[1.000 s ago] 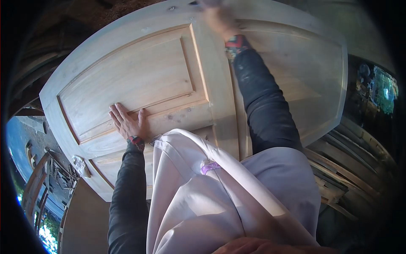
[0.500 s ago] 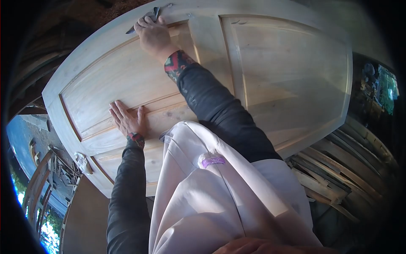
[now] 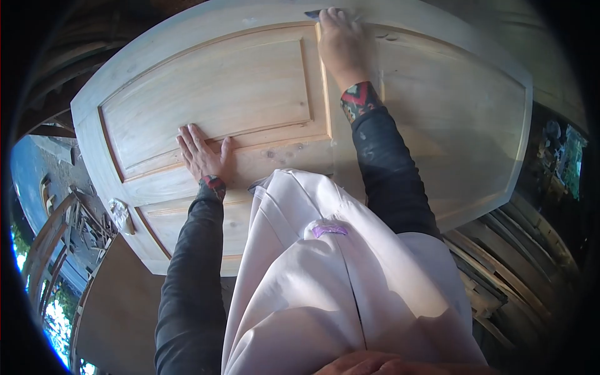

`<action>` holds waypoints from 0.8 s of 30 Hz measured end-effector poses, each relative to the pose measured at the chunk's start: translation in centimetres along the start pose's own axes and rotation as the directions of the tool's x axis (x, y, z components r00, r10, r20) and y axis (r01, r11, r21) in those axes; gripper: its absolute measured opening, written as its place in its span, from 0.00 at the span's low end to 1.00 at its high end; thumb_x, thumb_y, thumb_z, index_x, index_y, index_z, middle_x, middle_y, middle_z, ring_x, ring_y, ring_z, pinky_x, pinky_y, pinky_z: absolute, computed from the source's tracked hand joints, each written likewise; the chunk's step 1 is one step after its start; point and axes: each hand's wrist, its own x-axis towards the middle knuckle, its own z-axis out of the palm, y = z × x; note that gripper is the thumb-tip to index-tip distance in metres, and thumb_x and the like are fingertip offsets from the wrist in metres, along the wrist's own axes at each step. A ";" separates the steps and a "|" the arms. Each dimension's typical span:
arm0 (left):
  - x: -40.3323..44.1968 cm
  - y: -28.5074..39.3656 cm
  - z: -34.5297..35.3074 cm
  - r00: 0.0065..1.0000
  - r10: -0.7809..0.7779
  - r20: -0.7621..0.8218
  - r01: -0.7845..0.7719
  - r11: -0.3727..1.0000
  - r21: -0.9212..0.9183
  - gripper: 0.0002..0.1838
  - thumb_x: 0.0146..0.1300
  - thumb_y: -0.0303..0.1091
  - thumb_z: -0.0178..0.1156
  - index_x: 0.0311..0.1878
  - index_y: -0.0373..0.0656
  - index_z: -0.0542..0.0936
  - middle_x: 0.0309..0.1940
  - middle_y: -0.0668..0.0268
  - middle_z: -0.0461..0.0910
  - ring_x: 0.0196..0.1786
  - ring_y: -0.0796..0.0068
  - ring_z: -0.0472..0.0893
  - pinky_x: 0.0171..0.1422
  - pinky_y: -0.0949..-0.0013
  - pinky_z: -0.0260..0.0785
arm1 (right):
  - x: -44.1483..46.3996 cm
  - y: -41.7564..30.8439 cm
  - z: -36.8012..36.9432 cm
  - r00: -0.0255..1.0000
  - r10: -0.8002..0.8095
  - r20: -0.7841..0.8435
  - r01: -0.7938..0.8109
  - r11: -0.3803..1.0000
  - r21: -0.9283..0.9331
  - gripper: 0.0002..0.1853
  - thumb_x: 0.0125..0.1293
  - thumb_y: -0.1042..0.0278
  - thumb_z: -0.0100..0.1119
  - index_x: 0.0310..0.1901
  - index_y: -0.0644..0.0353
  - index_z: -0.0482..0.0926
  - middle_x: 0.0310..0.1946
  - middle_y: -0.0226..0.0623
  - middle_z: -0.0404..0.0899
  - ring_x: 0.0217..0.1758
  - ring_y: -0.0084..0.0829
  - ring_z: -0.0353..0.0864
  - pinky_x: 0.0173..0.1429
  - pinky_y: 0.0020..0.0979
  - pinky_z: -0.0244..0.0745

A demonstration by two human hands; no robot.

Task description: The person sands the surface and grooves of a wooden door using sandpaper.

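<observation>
A pale wooden panelled door (image 3: 206,94) lies flat before me, its surface streaked with whitish dust. My right hand (image 3: 345,50) is at the door's far edge, pressing a dark sheet of sandpaper (image 3: 314,14) against the frame. Most of that sheet is hidden beneath the fingers, which are slightly blurred. My left hand (image 3: 205,155) rests flat on the door, fingers spread, by the lower moulding of the left panel. It holds nothing.
A crumpled whitish wad (image 3: 120,216) lies on the door's left end. Long wooden boards (image 3: 500,269) are stacked below the right side. A brown board (image 3: 122,306) stands at lower left, near scrap wood (image 3: 81,215). White cloth (image 3: 300,281) covers my front.
My right hand has slid to the right along the door's far edge with the sandpaper. My left hand stays flat on about the same spot. The view has shifted slightly.
</observation>
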 end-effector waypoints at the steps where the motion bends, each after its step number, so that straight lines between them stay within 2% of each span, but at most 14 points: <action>1: 0.0 -0.1 0.2 1.000 0.003 -0.004 -0.003 1.000 0.008 0.52 0.57 0.65 0.56 0.75 0.39 0.52 0.76 0.51 0.46 0.78 0.49 0.43 0.78 0.51 0.39 | -0.1 -0.2 -0.5 0.999 0.012 0.039 -0.012 1.000 0.013 0.18 0.60 0.73 0.48 0.53 0.60 0.75 0.51 0.41 0.77 0.59 0.43 0.73 0.60 0.46 0.67; 3: -0.2 0.0 0.2 1.000 -0.005 0.004 0.005 1.000 0.021 0.52 0.57 0.65 0.56 0.75 0.39 0.51 0.76 0.51 0.46 0.78 0.49 0.43 0.79 0.51 0.39 | -0.5 1.2 -1.8 0.993 0.026 0.116 -0.030 0.999 0.031 0.24 0.63 0.76 0.44 0.61 0.67 0.70 0.62 0.48 0.72 0.68 0.48 0.67 0.68 0.48 0.62; 4: 0.0 0.2 0.1 1.000 -0.010 0.001 0.010 1.000 0.020 0.52 0.57 0.65 0.56 0.75 0.40 0.51 0.76 0.51 0.46 0.78 0.50 0.43 0.79 0.51 0.38 | -0.2 1.6 -2.3 0.979 0.176 0.107 -0.180 0.983 0.025 0.22 0.64 0.75 0.44 0.61 0.67 0.70 0.63 0.48 0.71 0.68 0.48 0.67 0.67 0.49 0.62; 6: -0.1 0.2 -0.1 1.000 -0.013 0.006 0.013 1.000 0.017 0.52 0.57 0.65 0.57 0.75 0.40 0.51 0.76 0.51 0.45 0.78 0.50 0.43 0.79 0.51 0.38 | -0.6 2.2 -0.8 0.948 0.305 0.090 -0.308 0.951 0.017 0.24 0.64 0.77 0.43 0.63 0.65 0.70 0.63 0.52 0.69 0.67 0.49 0.67 0.68 0.48 0.61; 9: 0.0 0.1 0.1 1.000 -0.017 0.002 0.017 1.000 -0.008 0.53 0.55 0.65 0.57 0.75 0.40 0.51 0.77 0.52 0.45 0.78 0.51 0.42 0.78 0.50 0.38 | -1.1 -3.1 1.6 0.998 -0.006 -0.058 0.006 1.000 0.005 0.15 0.61 0.73 0.47 0.49 0.57 0.78 0.48 0.36 0.79 0.57 0.36 0.74 0.57 0.46 0.67; 12: -0.3 0.2 -0.2 0.999 -0.031 0.011 0.031 0.999 -0.017 0.53 0.55 0.65 0.57 0.75 0.41 0.51 0.77 0.53 0.45 0.79 0.51 0.42 0.78 0.49 0.37 | -2.5 -6.6 1.7 0.991 -0.137 0.011 0.136 0.989 0.056 0.15 0.62 0.73 0.47 0.50 0.58 0.77 0.51 0.34 0.77 0.59 0.35 0.74 0.60 0.47 0.66; 13: -0.3 0.2 -0.2 0.999 -0.035 0.012 0.035 0.999 -0.022 0.53 0.55 0.65 0.57 0.75 0.42 0.51 0.77 0.53 0.45 0.79 0.51 0.42 0.78 0.49 0.37 | -2.0 -6.0 0.1 0.981 -0.038 0.192 0.031 0.999 0.036 0.16 0.63 0.71 0.48 0.51 0.57 0.77 0.51 0.34 0.79 0.60 0.36 0.74 0.64 0.49 0.63; 16: 0.0 0.3 -0.3 0.999 -0.043 0.022 0.044 0.999 -0.026 0.52 0.55 0.66 0.57 0.75 0.43 0.51 0.77 0.54 0.44 0.79 0.52 0.42 0.78 0.48 0.38 | -2.9 -2.7 -0.4 0.997 0.072 0.007 -0.071 0.991 -0.115 0.15 0.63 0.68 0.48 0.50 0.54 0.79 0.48 0.35 0.81 0.57 0.35 0.77 0.64 0.54 0.63; 19: -0.5 0.4 -0.9 0.996 -0.060 0.062 0.062 0.998 -0.023 0.52 0.57 0.65 0.56 0.76 0.42 0.50 0.77 0.54 0.44 0.79 0.52 0.42 0.78 0.49 0.38 | -3.4 -3.2 1.0 0.991 0.128 -0.024 -0.130 0.984 -0.118 0.16 0.64 0.68 0.46 0.51 0.57 0.78 0.51 0.35 0.79 0.58 0.36 0.76 0.64 0.53 0.63; 22: -0.1 0.5 -1.1 0.997 -0.063 0.047 0.065 0.998 -0.027 0.52 0.57 0.65 0.56 0.76 0.42 0.50 0.77 0.54 0.44 0.79 0.52 0.42 0.78 0.49 0.39 | -1.5 -6.9 2.7 0.982 0.162 0.095 -0.151 0.982 -0.111 0.16 0.65 0.68 0.44 0.50 0.62 0.77 0.52 0.39 0.79 0.58 0.38 0.75 0.65 0.51 0.63; 23: 0.0 0.7 -1.4 0.996 -0.067 0.054 0.069 0.997 -0.025 0.52 0.57 0.66 0.55 0.76 0.42 0.50 0.77 0.54 0.45 0.79 0.52 0.42 0.78 0.49 0.39 | -0.9 -9.0 3.4 0.944 0.237 0.228 -0.206 0.967 -0.152 0.16 0.65 0.67 0.44 0.48 0.65 0.77 0.51 0.45 0.79 0.58 0.41 0.75 0.66 0.48 0.63; 24: -0.2 0.7 -1.5 0.996 -0.068 0.066 0.070 0.997 -0.026 0.52 0.57 0.66 0.55 0.76 0.42 0.51 0.77 0.54 0.45 0.79 0.52 0.42 0.78 0.49 0.40 | -0.7 -11.4 4.8 0.945 0.241 0.220 -0.217 0.968 -0.127 0.16 0.65 0.67 0.44 0.47 0.67 0.78 0.50 0.47 0.79 0.57 0.42 0.76 0.66 0.46 0.63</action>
